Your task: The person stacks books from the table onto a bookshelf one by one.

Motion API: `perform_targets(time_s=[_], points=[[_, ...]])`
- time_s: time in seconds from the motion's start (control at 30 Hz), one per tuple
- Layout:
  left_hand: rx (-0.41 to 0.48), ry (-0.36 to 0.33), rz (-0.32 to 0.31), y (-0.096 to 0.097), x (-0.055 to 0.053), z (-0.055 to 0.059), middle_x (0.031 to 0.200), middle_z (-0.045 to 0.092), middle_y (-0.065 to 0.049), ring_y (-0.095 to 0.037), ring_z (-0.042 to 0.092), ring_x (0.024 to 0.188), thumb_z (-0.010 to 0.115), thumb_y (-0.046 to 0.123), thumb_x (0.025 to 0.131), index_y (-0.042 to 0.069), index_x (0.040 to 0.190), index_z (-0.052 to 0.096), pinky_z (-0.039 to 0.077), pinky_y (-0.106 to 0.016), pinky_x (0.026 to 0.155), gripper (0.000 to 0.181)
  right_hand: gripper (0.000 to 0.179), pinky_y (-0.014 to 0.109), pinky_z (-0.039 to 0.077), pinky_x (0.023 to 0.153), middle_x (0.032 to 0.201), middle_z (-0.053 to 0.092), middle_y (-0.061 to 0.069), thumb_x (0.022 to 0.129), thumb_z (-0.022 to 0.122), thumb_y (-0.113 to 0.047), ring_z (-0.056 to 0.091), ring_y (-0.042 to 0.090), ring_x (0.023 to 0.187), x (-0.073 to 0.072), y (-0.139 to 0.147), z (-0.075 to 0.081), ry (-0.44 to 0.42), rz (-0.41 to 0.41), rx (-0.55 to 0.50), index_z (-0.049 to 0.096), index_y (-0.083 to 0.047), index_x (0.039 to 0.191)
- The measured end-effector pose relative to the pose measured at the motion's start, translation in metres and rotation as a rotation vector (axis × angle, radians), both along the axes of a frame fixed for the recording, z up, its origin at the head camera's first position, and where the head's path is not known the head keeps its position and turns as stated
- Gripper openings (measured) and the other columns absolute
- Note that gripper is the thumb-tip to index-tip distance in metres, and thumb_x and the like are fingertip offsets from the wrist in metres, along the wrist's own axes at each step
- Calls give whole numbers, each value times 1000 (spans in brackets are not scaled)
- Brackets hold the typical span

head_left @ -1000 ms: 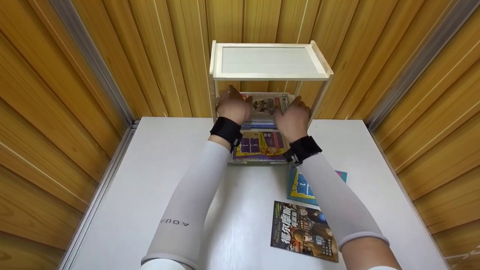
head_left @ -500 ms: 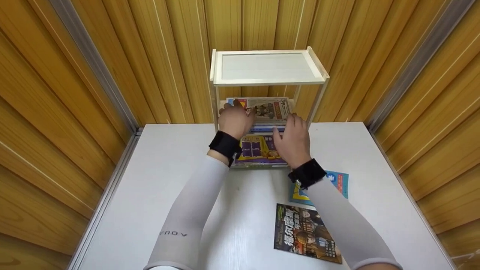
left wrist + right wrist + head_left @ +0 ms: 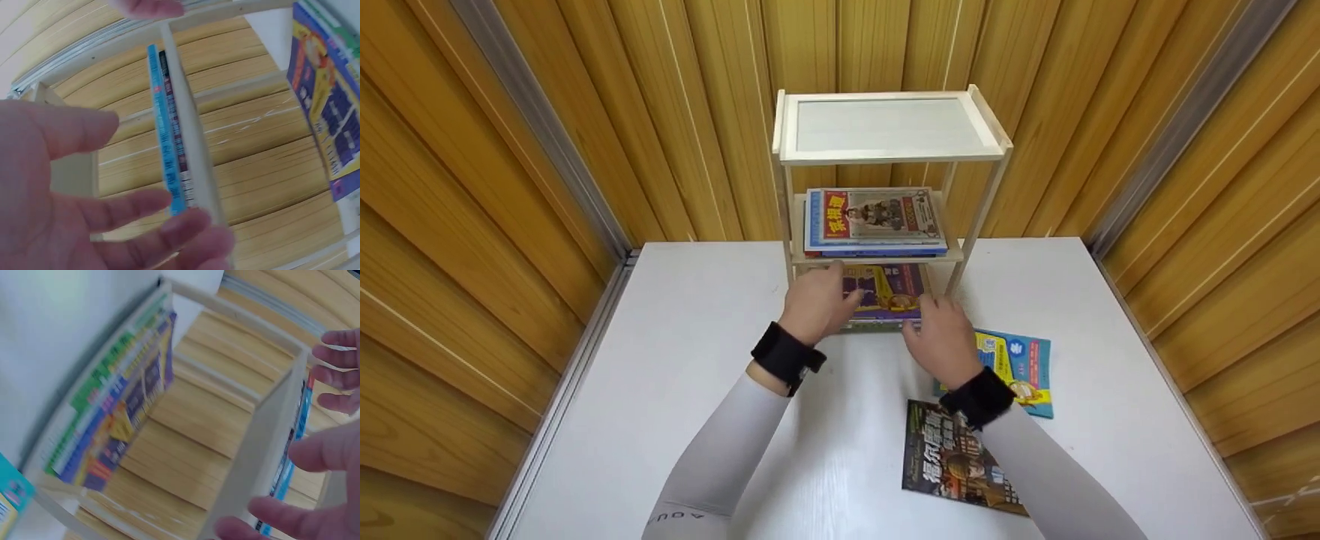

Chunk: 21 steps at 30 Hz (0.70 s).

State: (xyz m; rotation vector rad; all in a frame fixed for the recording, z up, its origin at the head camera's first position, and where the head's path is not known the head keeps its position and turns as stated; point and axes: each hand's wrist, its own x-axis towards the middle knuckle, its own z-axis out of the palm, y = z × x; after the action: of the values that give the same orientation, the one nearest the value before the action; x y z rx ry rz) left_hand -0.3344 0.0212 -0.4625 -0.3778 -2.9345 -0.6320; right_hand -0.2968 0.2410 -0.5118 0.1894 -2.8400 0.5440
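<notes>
A small pale wooden rack stands against the back wall. On its middle shelf lies a neat stack, topped by a magazine with a red and yellow title; blue spines show below it in the left wrist view. My left hand, fingers spread and holding nothing, hovers before the rack and covers the left part of the lower shelf. There a purple and yellow book tops another stack, with green and white spines beneath. My right hand is relaxed with nothing in it, near that stack's front right corner.
A turquoise and yellow book lies on the white table at the right, partly behind my right wrist. Nearer, a dark magazine is partly under my right forearm. Wood-look panels enclose the table.
Both hands have come away from the middle-shelf stack and moved down and toward me, in front of the lower shelf. The upper stack is now fully in sight.
</notes>
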Motion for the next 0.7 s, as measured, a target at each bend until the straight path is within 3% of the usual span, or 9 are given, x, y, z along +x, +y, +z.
perform_targets(time_s=[0.2, 0.37, 0.53, 0.7], points=[[13, -46, -36, -5, 15, -39, 103, 78, -18, -31, 77, 87, 70, 42, 101, -3, 132, 67, 63, -46, 71, 54, 42, 50, 59, 84, 112, 73, 21, 99, 72, -33, 70, 36, 102, 21, 4, -23, -151, 11, 18, 70, 1, 123], [53, -126, -49, 0, 35, -71, 111, 79, -19, -32, 76, 93, 71, 44, 101, -3, 133, 68, 62, -46, 77, 57, 37, 50, 59, 81, 109, 71, 20, 98, 74, -33, 70, 34, 96, 45, 11, -36, -210, 1, 10, 71, -1, 117], [68, -202, -86, 10, 53, -94, 116, 78, -18, -35, 76, 103, 71, 45, 100, -1, 132, 69, 61, -48, 87, 56, 34, 43, 57, 74, 97, 69, 13, 97, 76, -33, 64, 25, 82, 65, 18, -46, -261, -13, 27, 71, -3, 111], [59, -231, -114, 19, 73, -112, 112, 77, -18, -34, 75, 101, 73, 43, 100, 0, 130, 69, 61, -47, 86, 53, 33, 37, 52, 65, 91, 66, 9, 96, 78, -32, 57, 19, 74, 85, 24, -56, -283, -22, 22, 72, -2, 109]])
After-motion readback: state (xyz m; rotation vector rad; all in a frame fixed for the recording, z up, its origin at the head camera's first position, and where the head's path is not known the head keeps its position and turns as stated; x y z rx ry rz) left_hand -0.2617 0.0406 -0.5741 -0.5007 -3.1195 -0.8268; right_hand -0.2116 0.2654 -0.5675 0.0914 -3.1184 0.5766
